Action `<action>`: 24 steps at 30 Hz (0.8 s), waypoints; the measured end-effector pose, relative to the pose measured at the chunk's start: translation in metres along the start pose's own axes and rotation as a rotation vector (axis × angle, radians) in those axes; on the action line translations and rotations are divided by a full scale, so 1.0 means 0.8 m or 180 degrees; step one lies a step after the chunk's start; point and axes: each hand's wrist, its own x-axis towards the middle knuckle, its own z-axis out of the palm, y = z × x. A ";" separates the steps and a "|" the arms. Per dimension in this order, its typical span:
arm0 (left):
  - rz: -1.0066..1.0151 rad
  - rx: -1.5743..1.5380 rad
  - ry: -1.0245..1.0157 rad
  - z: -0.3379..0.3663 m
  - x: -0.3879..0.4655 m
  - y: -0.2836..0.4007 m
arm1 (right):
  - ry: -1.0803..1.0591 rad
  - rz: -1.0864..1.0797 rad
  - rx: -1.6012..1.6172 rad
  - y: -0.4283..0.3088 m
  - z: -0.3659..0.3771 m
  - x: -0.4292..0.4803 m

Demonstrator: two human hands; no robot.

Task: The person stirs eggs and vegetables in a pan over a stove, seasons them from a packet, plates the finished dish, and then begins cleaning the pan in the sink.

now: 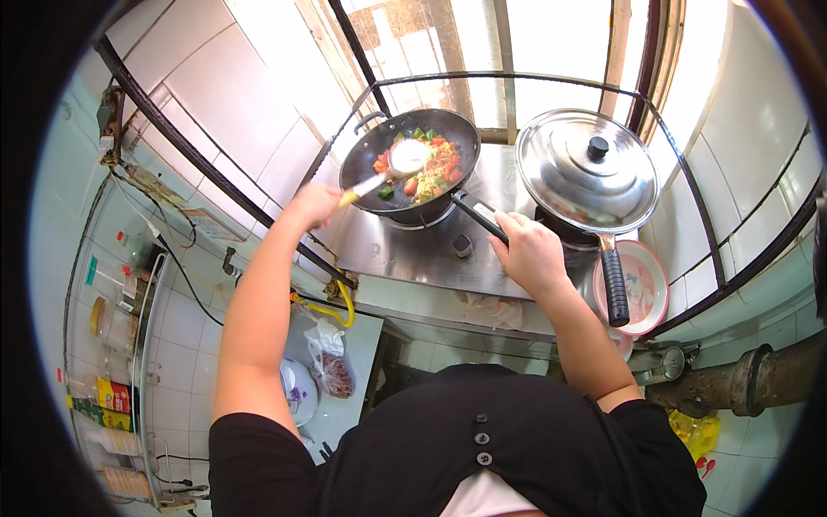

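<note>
My left hand [314, 205] grips the yellow and white handle of a metal spatula or ladle [407, 157], whose bright, blurred head is over the food in a black wok [362, 171]. Chopped tomato, green pepper and yellowish pieces, perhaps egg, make up the food [434, 174]. The wok is tilted on the left burner of a steel gas stove [413, 258]. My right hand [531, 249] is closed around the wok's black handle. To its right, a pan with a domed steel lid [555, 155] sits on the other burner, its black handle pointing towards me.
A pink-rimmed bowl [659, 291] lies beneath the lidded pan's handle. Dark metal bars [504, 75] surround the stove. A yellow gas hose [345, 310] and a bag of reddish food [333, 371] are at lower left, near a shelf [147, 336] of bottles and jars. A thick pipe [717, 384] runs at right.
</note>
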 end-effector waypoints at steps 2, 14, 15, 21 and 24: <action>-0.0114 -0.0014 -0.0337 0.004 -0.007 -0.007 | 0.0015 -0.0017 0.0016 0.002 0.001 0.000; -0.0323 -0.0665 -0.0694 0.010 -0.002 -0.018 | -0.0024 -0.0023 -0.0015 0.001 0.003 0.002; -0.0322 -0.0673 -0.0708 0.002 -0.005 -0.021 | -0.0045 -0.0026 -0.0001 0.001 0.004 0.001; 0.0094 0.0269 -0.0311 -0.083 -0.037 -0.018 | 0.0056 0.0020 0.0000 0.003 0.004 0.001; 0.0121 -0.0284 -0.0547 -0.073 -0.040 -0.012 | 0.0050 0.0004 0.0037 0.001 0.003 0.002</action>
